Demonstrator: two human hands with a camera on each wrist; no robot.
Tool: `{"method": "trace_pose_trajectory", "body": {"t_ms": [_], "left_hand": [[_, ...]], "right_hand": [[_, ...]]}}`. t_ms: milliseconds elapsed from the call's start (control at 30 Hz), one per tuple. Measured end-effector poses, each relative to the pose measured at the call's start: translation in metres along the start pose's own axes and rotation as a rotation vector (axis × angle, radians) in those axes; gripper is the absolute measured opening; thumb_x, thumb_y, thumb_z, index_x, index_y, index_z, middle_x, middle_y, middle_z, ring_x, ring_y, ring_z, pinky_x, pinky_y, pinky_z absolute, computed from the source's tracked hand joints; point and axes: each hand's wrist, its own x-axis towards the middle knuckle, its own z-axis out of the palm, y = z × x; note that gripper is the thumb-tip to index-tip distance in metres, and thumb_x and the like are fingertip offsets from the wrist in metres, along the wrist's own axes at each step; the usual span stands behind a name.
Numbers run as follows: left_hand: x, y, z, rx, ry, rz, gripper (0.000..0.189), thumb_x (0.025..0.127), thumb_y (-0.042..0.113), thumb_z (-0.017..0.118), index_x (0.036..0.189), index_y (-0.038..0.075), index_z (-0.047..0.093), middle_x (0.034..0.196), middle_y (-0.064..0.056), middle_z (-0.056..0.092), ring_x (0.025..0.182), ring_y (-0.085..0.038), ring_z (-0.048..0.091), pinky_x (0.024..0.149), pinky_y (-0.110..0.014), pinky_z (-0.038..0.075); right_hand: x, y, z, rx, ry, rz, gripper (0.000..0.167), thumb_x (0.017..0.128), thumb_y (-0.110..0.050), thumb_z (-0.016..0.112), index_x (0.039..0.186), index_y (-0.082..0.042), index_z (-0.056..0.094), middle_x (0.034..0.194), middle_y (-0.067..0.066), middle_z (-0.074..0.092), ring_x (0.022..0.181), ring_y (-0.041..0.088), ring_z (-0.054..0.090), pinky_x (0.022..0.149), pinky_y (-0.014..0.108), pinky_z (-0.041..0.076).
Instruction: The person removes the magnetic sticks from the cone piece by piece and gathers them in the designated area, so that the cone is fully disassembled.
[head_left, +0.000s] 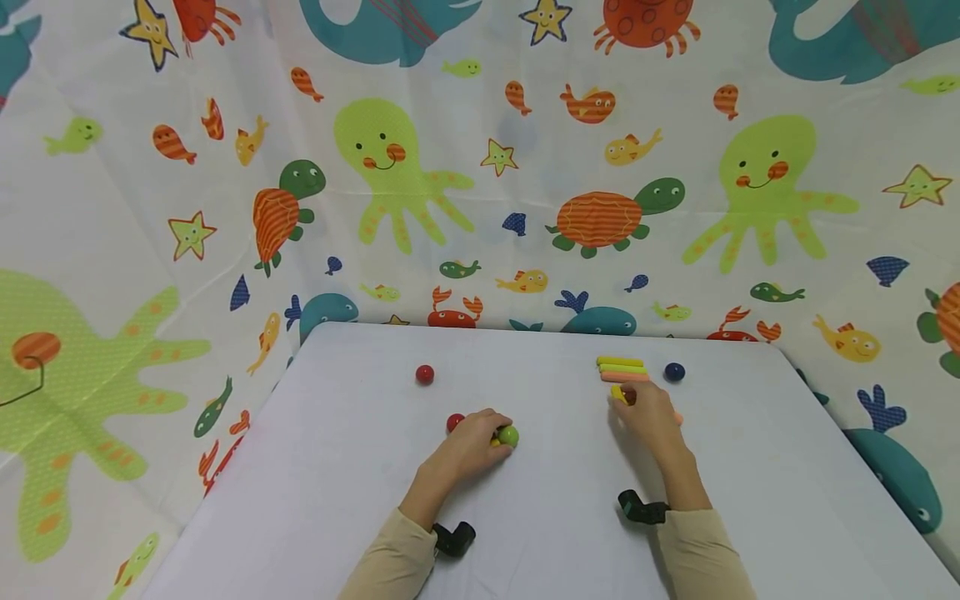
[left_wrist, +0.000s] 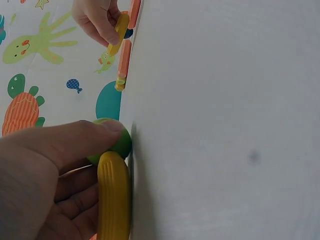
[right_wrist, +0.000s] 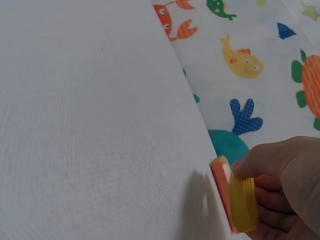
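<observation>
My left hand [head_left: 472, 443] pinches a green ball [head_left: 509, 436] low over the white table, the thumb lying on it in the left wrist view. A ridged yellow stick [left_wrist: 114, 197] lies beside the ball, against the curled fingers. Just left of this hand is a red ball [head_left: 455, 422], partly covered. My right hand [head_left: 654, 418] holds a short, slightly curved yellow stick [right_wrist: 243, 202] between thumb and fingers. Near it, a row of yellow, yellow-green and orange sticks [head_left: 624, 377] lies side by side. An orange piece [head_left: 678, 418] shows partly behind the right hand.
Another red ball [head_left: 424, 374] lies at the back left of the white table [head_left: 337, 467]. A dark blue ball [head_left: 674, 372] sits right of the stick row. Behind the table hangs a cloth [head_left: 465, 125] with printed sea animals. Each wrist wears a black device.
</observation>
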Motion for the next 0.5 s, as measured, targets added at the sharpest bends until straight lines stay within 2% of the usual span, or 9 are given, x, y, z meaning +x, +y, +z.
{"method": "trace_pose_trajectory", "body": {"t_ms": [167,500], "left_hand": [[0.000,0.000,0.000,0.002,0.000,-0.005,0.037,0.091,0.021,0.073,0.124,0.004,0.068,0.110,-0.005,0.069,0.092,-0.011,0.059,0.086,-0.029,0.055],[0.000,0.000,0.000,0.001,0.002,-0.005,0.037,0.091,0.020,0.073,0.124,0.005,0.068,0.109,-0.005,0.069,0.093,-0.011,0.060,0.086,-0.029,0.055]], "right_hand": [[-0.001,0.007,-0.002,-0.022,0.016,0.050,0.033,0.094,-0.015,0.065,0.117,0.010,0.065,0.098,0.020,0.063,0.088,0.030,0.055,0.075,0.037,0.052],[-0.002,0.017,-0.004,-0.090,-0.001,0.065,0.031,0.093,-0.012,0.063,0.112,0.012,0.066,0.102,0.025,0.066,0.090,0.034,0.059,0.087,0.049,0.055]]}}
